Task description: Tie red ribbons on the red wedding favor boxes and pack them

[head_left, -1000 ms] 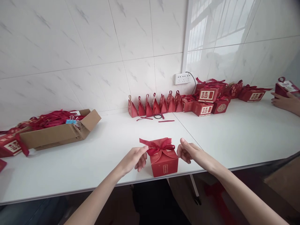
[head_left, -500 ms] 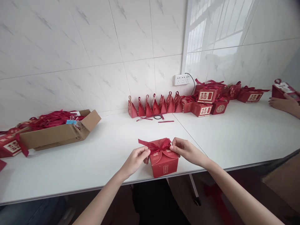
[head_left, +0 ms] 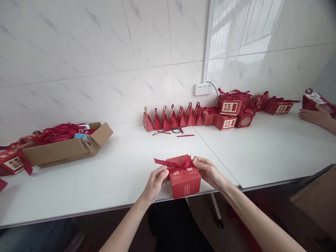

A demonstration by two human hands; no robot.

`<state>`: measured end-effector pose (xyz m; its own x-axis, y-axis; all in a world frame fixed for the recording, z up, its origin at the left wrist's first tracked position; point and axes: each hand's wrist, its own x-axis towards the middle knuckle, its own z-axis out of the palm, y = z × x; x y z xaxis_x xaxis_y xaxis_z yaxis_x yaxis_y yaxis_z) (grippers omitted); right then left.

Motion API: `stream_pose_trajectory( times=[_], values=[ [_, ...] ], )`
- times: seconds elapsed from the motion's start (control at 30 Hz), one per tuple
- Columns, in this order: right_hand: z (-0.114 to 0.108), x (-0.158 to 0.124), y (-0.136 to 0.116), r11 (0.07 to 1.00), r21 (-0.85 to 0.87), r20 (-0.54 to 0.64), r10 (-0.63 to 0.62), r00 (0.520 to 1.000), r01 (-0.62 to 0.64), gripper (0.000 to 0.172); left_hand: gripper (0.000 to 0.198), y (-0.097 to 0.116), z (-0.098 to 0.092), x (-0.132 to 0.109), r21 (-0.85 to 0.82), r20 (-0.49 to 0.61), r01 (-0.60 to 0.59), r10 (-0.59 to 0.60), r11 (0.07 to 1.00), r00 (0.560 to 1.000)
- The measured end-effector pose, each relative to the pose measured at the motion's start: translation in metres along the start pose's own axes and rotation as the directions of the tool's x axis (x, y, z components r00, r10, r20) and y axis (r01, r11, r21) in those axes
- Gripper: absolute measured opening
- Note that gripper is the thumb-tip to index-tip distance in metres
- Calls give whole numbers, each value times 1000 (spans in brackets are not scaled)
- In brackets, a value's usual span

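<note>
A red gift box [head_left: 185, 185] with pale printed characters sits at the table's front edge. Across its top runs a dark red ribbon [head_left: 181, 165], tied in a bow at the middle, with one tail stretching out to the left. At the box's left side, my left hand [head_left: 156, 180] pinches the ribbon between thumb and fingers. My right hand [head_left: 207, 169] pinches the bow's right side near the top right corner. The fingertips' far sides are hidden.
Several small red house-shaped boxes [head_left: 174, 120] line the wall. Red ribboned boxes [head_left: 225, 122] are stacked right of them. A cardboard box [head_left: 60, 154] heaped with ribbons stands left. Ribbon scraps [head_left: 185, 135] lie midway. At far right, another person's hand [head_left: 316, 115] holds a red box.
Both hands have shifted slightly, the right one a little outward. The ribbon lies flatter and the bow looks tighter. The box's top flaps sit lower, and the box has moved slightly right.
</note>
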<state>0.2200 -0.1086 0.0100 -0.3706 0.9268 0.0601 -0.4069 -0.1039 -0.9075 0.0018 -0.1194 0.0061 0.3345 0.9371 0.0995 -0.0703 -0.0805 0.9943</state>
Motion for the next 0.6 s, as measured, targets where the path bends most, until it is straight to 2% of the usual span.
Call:
stream_pose_trajectory(
  times=[0.13, 0.2, 0.27, 0.33, 0.4, 0.5, 0.53, 0.6],
  values=[
    [-18, -2, 1, 996, -79, 63, -34, 997, 39, 40, 40, -2, 0, -14, 67, -26, -5, 7, 998, 1000],
    [-23, -5, 3, 987, -130, 40, -94, 995, 98, 40, 54, -3, 1, -22, 136, -25, -36, 39, 990, 999],
    [-24, -9, 4, 963, -211, 93, -151, 984, 168, 43, 70, -4, 2, -27, 236, -20, -61, 67, 970, 998],
    [-19, -13, 6, 930, -295, 229, -155, 961, 220, 60, 70, -3, 3, -28, 276, -5, -31, 34, 961, 999],
    [-12, -17, 6, 896, -380, 289, -124, 949, 232, 75, 60, 0, 4, -25, 246, -2, 20, -20, 969, 1000],
    [-1, -23, 4, 898, -407, 162, -112, 980, 170, 79, 51, 9, 7, -22, 224, -21, -21, 26, 974, 999],
    [2, -25, 2, 931, -343, 107, -91, 990, 123, 74, 50, 14, 9, -22, 234, -18, -65, 71, 970, 997],
    [10, -30, -4, 994, -103, 52, 44, 998, -39, 63, 51, 24, 14, -23, 256, 6, -170, 175, 951, 985]
  ],
)
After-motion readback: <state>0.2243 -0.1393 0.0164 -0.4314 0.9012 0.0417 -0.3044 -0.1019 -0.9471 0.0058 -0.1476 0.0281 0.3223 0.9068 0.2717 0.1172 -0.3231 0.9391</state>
